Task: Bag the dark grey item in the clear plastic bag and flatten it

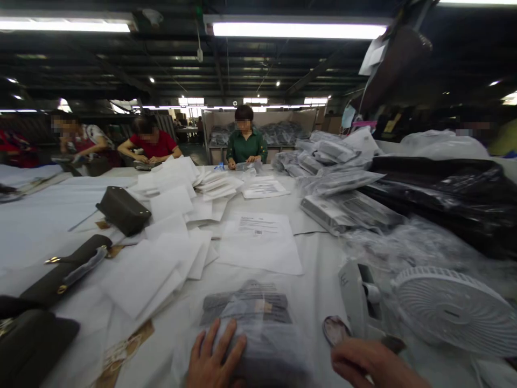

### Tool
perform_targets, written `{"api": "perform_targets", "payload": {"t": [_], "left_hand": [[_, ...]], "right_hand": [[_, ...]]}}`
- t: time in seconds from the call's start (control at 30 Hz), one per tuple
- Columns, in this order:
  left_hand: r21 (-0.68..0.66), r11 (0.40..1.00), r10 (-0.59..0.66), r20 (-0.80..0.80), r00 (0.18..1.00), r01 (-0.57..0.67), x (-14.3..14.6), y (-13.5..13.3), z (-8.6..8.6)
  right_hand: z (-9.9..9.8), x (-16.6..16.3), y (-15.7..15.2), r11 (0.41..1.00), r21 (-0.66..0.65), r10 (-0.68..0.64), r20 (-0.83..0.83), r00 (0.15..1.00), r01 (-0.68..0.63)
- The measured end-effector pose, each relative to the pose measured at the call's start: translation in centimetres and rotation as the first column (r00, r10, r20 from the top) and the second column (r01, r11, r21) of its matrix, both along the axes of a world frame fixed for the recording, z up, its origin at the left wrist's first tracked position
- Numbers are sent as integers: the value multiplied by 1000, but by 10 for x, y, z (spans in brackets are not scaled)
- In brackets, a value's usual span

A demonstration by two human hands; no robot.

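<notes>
Far left, dark handbags (123, 210) lie unwrapped among loose white sheets (161, 258). At centre, the left hand (214, 358) presses flat, fingers spread, on a bagged dark item (252, 328) at the near table edge. The right hand (371, 366) curls near the tape dispenser (359, 302); its grip cannot be told. Right, finished packets (343, 210) stack up, so packing looks midway.

A factory packing hall: long fluorescent tube lights (297, 29) hang under a dark beamed ceiling, people sit working at the far side of a big white-covered table (44, 215), and bagged goods (339, 161) pile up at far right beside printed sheets (260, 240).
</notes>
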State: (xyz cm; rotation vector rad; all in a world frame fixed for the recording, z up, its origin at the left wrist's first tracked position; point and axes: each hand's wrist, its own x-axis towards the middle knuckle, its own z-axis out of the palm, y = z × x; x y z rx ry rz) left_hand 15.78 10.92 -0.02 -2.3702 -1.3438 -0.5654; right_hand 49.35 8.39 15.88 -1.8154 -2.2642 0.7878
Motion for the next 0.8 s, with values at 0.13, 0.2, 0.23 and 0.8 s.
{"api": "perform_targets", "payload": {"t": [0.13, 0.2, 0.23, 0.8], "left_hand": [[-14, 1000, -2, 111, 994, 4, 2, 0, -1], [0, 1000, -9, 80, 997, 9, 1, 0, -3], [6, 1000, -11, 49, 999, 11, 0, 1, -4], [106, 994, -13, -34, 999, 16, -4, 9, -12]], "right_hand": [[43, -58, 53, 905, -81, 424, 95, 901, -418], [39, -76, 80, 865, -106, 502, 217, 837, -491], [33, -83, 91, 855, -114, 517, 264, 814, -506], [-15, -62, 100, 954, 255, 75, 306, 949, -157]]}}
